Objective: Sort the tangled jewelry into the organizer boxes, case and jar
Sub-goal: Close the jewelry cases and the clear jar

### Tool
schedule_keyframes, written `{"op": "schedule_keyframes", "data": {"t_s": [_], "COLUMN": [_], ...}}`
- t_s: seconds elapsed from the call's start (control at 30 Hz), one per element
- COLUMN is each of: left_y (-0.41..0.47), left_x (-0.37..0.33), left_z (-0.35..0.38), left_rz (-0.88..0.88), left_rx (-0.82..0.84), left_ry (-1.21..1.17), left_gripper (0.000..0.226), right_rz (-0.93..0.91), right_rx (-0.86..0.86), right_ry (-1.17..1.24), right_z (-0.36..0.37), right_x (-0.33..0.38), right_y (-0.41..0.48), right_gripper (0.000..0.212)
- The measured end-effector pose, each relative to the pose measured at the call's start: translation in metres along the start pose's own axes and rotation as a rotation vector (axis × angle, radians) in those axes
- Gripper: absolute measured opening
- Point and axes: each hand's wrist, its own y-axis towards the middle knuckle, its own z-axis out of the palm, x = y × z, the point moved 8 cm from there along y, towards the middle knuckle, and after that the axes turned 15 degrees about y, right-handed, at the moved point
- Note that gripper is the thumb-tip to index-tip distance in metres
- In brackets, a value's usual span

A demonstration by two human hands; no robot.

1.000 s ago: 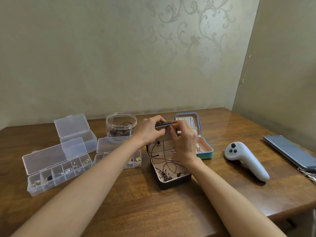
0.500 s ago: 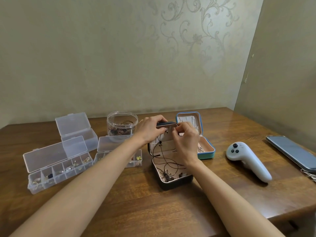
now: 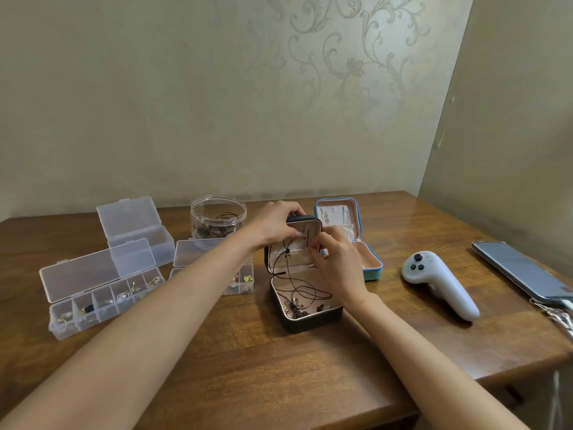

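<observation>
Nearest me, below both hands, the black case [image 3: 310,318] sits open with a knot of pendants [image 3: 293,307] in its tray. From that knot a dark cord [image 3: 290,274] climbs the lining toward my fingertips, so the jewelry in hand is half in the tray and half hung on the lid [image 3: 305,226].

My right hand [image 3: 338,259] is curled, thumb and forefinger pinched together against the lining. I take it they have the cord's top end by a small hook there, though the piece is too small to be sure. My left hand [image 3: 273,225] is curled over the lid's top edge and grips it, just beside the right fingertips.

To do this well I'd brace the lid firmly with the left so it can't fold down on the cords. With the right I'd work in tiny moves and seat the cord on the hook before letting go. I'd avoid pulling upward, since the loops below the fingers look crossed and could drag the pendants out.

Beyond the right fingers stands the teal case [image 3: 372,268], and beyond the left the jar [image 3: 217,218].
</observation>
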Motion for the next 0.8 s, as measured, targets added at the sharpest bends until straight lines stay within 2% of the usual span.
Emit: {"op": "schedule_keyframes", "data": {"t_s": [0.23, 0.3, 0.37, 0.43, 0.5, 0.57, 0.7, 0.73, 0.8], "left_y": [-0.004, -0.006, -0.007, -0.01, -0.014, -0.017, -0.024, -0.026, -0.032], "left_x": [-0.012, -0.014, -0.015, -0.015, -0.016, -0.017, -0.024, -0.028, -0.035], "left_z": [-0.004, -0.005, -0.005, -0.005, -0.007, -0.008, -0.01, -0.01, -0.01], "left_rz": [-0.023, -0.032, -0.03, -0.016, 0.004, 0.016, 0.037, 0.047, 0.074], "left_rx": [-0.072, -0.087, -0.087, -0.088, -0.103, -0.123, -0.138, -0.143, -0.139], "left_ry": [0.344, 0.387, 0.405, 0.428, 0.453, 0.465, 0.534, 0.559, 0.597], "left_gripper": [0.036, 0.039, 0.041, 0.041, 0.039, 0.037, 0.03, 0.03, 0.032], "right_rz": [-0.002, 0.036, 0.118, 0.159, 0.141, 0.047, -0.066, -0.092, -0.161], "right_rx": [-0.114, -0.013, 0.181, 0.254, 0.156, 0.088, 0.402, 0.443, 0.41], "right_ry": [-0.106, -0.105, -0.127, -0.113, -0.018, 0.041, -0.008, -0.048, -0.153], "right_z": [-0.014, -0.005, 0.01, 0.012, -0.003, -0.014, 0.007, 0.009, 0.004], "right_x": [0.018, 0.017, 0.014, 0.013, 0.022, 0.036, 0.056, 0.057, 0.055], "right_y": [-0.014, -0.019, -0.026, -0.031, -0.035, -0.041, -0.069, -0.075, -0.083], "right_gripper": [0.013, 0.009, 0.004, 0.012, 0.015, 0.024, 0.061, 0.067, 0.072]}}
